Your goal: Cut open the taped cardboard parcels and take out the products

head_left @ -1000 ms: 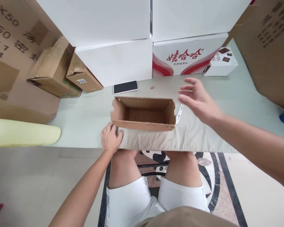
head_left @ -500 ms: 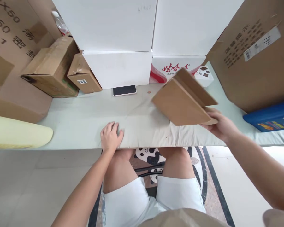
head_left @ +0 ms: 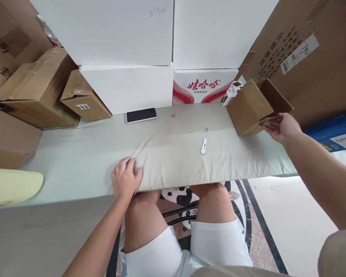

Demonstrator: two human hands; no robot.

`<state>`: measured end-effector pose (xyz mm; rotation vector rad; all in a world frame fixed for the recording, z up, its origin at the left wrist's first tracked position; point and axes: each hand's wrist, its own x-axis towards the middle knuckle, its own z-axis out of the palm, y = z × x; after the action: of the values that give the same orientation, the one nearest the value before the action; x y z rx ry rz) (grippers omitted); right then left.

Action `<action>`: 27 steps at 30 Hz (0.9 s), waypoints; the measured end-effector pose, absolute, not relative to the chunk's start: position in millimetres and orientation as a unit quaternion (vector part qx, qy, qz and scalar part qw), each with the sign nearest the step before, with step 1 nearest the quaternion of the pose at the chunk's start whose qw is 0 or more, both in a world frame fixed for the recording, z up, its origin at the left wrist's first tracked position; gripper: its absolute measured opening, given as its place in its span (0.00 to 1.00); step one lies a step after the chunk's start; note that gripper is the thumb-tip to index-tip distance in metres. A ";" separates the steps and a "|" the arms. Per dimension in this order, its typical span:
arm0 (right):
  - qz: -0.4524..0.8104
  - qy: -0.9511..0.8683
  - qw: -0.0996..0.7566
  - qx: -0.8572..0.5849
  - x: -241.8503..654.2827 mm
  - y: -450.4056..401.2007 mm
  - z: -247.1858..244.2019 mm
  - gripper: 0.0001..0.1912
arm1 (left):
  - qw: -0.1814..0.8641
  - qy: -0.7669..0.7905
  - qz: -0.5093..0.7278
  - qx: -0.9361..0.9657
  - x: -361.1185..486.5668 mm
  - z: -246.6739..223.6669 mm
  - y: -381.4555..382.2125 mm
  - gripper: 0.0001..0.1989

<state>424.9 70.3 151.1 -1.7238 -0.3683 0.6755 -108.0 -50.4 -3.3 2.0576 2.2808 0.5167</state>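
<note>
My left hand (head_left: 125, 177) lies on the cloth-covered table (head_left: 173, 154) near its front edge, fingers a little spread and holding nothing. At the right, my right hand (head_left: 283, 127) grips the near edge of a small brown cardboard box (head_left: 247, 107). The box is tilted, with its open side towards the upper right. Part of its rim is hidden by my fingers. A white utility knife (head_left: 204, 141) lies on the cloth between my two hands, closer to the box.
White boxes (head_left: 127, 88) and a red-and-white printed carton (head_left: 204, 86) are stacked along the back, with a phone (head_left: 141, 115) before them. Brown cartons (head_left: 36, 88) stand at left, a large carton (head_left: 323, 65) and a blue package (head_left: 334, 130) at right. A pale yellow roll (head_left: 14, 185) lies front left.
My right hand has carried the cardboard box rightward and back, beside the large carton. The utility knife now shows on the cloth. My left hand stays on the table; the view has shifted.
</note>
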 end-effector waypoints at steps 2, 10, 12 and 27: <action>0.294 -0.143 0.592 -0.737 419.9 94.3 149.4 0.07 | 0.007 0.730 0.162 0.664 -109.1 -3.8 -50.1 0.23; 0.294 -0.168 0.576 -0.744 412.7 161.4 143.4 0.08 | -0.008 0.724 0.168 0.669 -115.4 -11.0 -49.3 0.22; 0.291 -0.179 0.557 -0.757 415.2 174.7 141.3 0.11 | -0.009 0.724 0.167 0.669 -116.7 -12.8 -49.2 0.22; 0.449 -0.441 0.239 -0.740 369.8 145.2 111.2 0.11 | -0.005 0.736 0.149 0.660 -106.7 -7.8 -52.8 0.22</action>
<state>369.8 145.2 111.2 -2.0259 -1.2081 1.2292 -106.7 -52.8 -7.8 2.0808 2.3202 0.4692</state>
